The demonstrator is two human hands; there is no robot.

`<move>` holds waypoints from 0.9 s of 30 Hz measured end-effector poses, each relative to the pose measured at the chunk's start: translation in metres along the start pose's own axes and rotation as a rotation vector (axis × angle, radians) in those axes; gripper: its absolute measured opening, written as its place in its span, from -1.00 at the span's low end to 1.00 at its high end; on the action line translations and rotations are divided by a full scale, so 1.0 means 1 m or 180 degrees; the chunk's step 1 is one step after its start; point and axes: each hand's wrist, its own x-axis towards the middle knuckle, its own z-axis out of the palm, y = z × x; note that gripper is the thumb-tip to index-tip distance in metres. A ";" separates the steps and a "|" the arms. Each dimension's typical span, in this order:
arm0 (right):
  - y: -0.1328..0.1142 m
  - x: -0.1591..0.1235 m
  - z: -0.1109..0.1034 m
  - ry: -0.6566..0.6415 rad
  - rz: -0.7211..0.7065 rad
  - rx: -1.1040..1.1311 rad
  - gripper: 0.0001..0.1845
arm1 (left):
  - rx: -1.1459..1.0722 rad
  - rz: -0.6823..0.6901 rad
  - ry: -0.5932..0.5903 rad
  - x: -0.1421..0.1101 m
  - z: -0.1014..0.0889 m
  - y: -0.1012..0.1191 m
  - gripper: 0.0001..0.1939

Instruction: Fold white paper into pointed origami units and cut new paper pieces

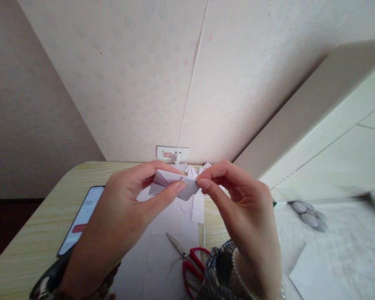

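Note:
A folded piece of white paper (190, 191) with several creases is held up above the table between both hands. My left hand (134, 200) pinches it, thumb lying across the near face and fingers behind. At its right corner, the thumb and fingertips of my right hand (237, 196) are closed on the paper. Under the hands lie white sheets (162, 237) and a cut strip of paper (198, 209). Scissors with red handles (187, 260) rest on the sheets near my right wrist, their blades pointing away to the left.
A phone (83, 221) lies left of my left hand, partly covered by it. Small folded paper pieces (191, 171) stand at the table's back, below a wall socket (173, 153) with a plug. A white panel (331, 137) rises at right, beside a marbled surface (346, 237).

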 end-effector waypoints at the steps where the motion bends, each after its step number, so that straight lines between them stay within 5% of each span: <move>1: 0.000 0.000 0.000 0.0008 0.0000 -0.0040 -0.87 | -0.0055 -0.0130 -0.0072 0.001 0.000 0.002 -0.95; 11: -0.004 -0.001 0.000 -0.0150 0.0024 0.0032 -0.85 | -0.0108 -0.0201 -0.0104 -0.001 -0.005 0.006 -0.85; 15: -0.004 -0.001 0.000 -0.0027 0.0108 0.0118 -0.86 | -0.0366 -0.0400 -0.0302 -0.002 -0.004 0.006 -0.95; 18: -0.004 -0.003 -0.002 0.0186 0.0112 0.0106 -0.87 | -0.0593 -0.0600 -0.0520 -0.001 -0.002 0.004 -0.77; 22: -0.004 -0.004 -0.006 0.0230 0.0110 0.0061 -0.88 | -0.0672 -0.0631 -0.0361 -0.001 -0.002 0.004 -0.76; 27: 0.001 -0.001 -0.010 -0.0198 0.0049 -0.0044 -0.94 | -0.0581 -0.0460 -0.0038 -0.001 -0.003 0.002 -0.77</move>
